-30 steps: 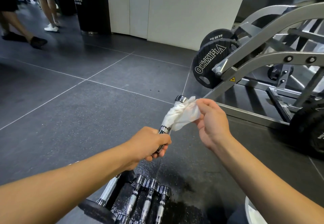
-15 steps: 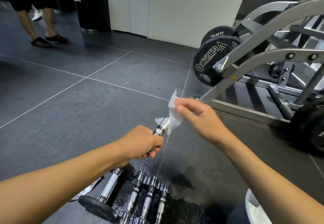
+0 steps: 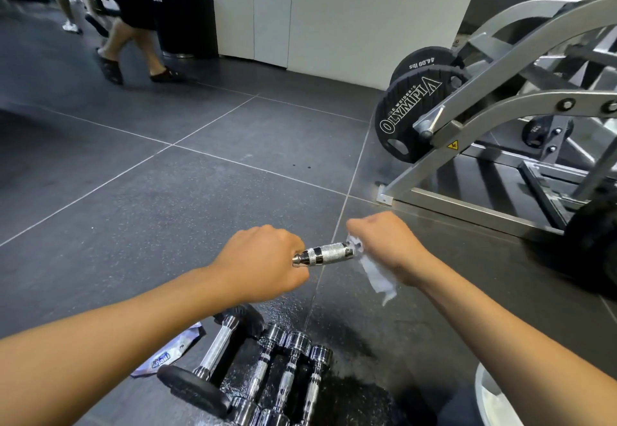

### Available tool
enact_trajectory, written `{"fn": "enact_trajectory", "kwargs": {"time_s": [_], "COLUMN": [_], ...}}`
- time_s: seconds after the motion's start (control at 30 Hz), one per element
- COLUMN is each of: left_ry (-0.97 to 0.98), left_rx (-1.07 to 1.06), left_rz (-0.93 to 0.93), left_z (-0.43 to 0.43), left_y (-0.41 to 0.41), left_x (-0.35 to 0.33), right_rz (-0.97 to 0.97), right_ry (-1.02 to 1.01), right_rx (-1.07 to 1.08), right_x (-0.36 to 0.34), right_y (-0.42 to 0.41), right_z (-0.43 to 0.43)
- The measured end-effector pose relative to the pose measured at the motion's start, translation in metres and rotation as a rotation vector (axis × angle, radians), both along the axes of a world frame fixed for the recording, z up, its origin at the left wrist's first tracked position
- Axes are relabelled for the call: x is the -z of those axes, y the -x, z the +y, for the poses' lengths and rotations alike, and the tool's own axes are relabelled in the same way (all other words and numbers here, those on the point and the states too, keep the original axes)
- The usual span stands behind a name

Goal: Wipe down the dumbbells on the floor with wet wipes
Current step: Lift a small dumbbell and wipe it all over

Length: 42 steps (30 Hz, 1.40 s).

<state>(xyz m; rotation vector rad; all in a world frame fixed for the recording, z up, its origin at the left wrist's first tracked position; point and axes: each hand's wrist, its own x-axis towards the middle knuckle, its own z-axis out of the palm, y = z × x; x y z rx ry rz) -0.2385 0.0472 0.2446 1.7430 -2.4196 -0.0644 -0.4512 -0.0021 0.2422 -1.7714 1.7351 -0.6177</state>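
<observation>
Head view: the left hand [image 3: 263, 262] is clenched round one end of a chrome dumbbell handle [image 3: 329, 253], held roughly level above the floor [image 3: 167, 208]. The right hand [image 3: 384, 245] grasps a wet wipe [image 3: 377, 275] bunched against the handle's other end, with its loose tail hanging below the wrist. Beneath the forearms, more dumbbells [image 3: 287, 382] lie side by side on a wet patch of floor, with a wipe packet [image 3: 167, 355] just to their left.

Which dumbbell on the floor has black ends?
The leftmost dumbbell, beside the wipes packet; the three chrome dumbbells to its right have shiny metal ends.
</observation>
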Motion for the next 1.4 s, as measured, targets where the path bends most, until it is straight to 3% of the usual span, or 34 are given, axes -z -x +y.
{"fn": "enact_trajectory", "kwargs": {"time_s": [0.07, 0.13, 0.23, 0.3, 0.4, 0.43, 0.5, 0.6, 0.67, 0.73, 0.8, 0.9, 0.97, 1.03, 1.1, 1.17, 1.27, 1.33, 1.4], "left_ry": [0.113, 0.05, -0.406, -0.741, -1.05, -1.039, -0.833, -0.32, -0.011, 0.134, 0.047, -0.558, -0.907, -1.04, -0.918, -0.612, -0.094, 0.126, 0.178], "left_rx": [0.011, 0.002, 0.005, 0.043, 0.149, 0.152, 0.084, -0.014, -0.019, 0.006, -0.003, 0.01, 0.06, 0.143, 0.131, 0.046, -0.022, 0.013, 0.045], "left_rz": [-0.131, -0.034, 0.534, 0.907, 1.136, 1.114, 0.946, 0.367, -0.094, -0.24, -0.068, 0.701, 1.093, 1.211, 1.1, 0.833, 0.157, -0.197, -0.272], "left_z": [0.0, 0.0, -0.001, 0.002, 0.005, 0.005, 0.005, 0.005, 0.005, 0.005, 0.004, 0.002, 0.001, 0.002, 0.003, 0.003, 0.003, 0.002, 0.003], "left_y": [0.001, 0.003, 0.006, 0.007, 0.009, 0.011, 0.015, 0.016, 0.016, 0.018, 0.018, 0.013, 0.008, 0.007, 0.011, 0.016, 0.016, 0.014, 0.015], "left_x": [0.001, 0.001, -0.002, -0.008, -0.013, -0.013, -0.014, -0.017, -0.021, -0.023, -0.021, -0.022, -0.022, -0.024, -0.024, -0.025, -0.027, -0.029, -0.03], "right_rz": [-0.276, -0.496, -0.384, -0.511, -0.703, -0.726, -0.659, -0.399, -0.396, -0.434, -0.432, -0.404, -0.62, -0.821, -0.849, -0.755, -0.604, -0.658, -0.761], "right_ry": [-0.278, -0.327, 0.064, 0.293, 0.47, 0.482, 0.443, 0.179, -0.108, -0.268, -0.187, 0.263, 0.449, 0.523, 0.499, 0.359, -0.035, -0.262, -0.306], "right_rx": [0.084, 0.169, 0.194, 0.135, 0.075, 0.059, 0.088, 0.202, 0.27, 0.27, 0.284, 0.186, 0.123, 0.07, 0.065, 0.14, 0.233, 0.232, 0.245], "right_x": [0.006, 0.006, -0.003, -0.014, -0.029, -0.032, -0.032, -0.022, -0.014, -0.007, -0.006, -0.016, -0.03, -0.04, -0.042, -0.037, -0.022, -0.013, -0.008], "right_y": [0.003, 0.004, -0.001, -0.006, -0.008, -0.008, -0.007, -0.001, 0.002, 0.002, 0.001, -0.001, -0.006, -0.009, -0.01, -0.006, 0.003, 0.006, 0.005], "right_z": [0.001, 0.001, -0.004, 0.0, 0.008, 0.009, 0.007, -0.002, -0.005, -0.005, -0.005, -0.002, 0.005, 0.01, 0.01, 0.003, -0.005, 0.0, 0.006]}}
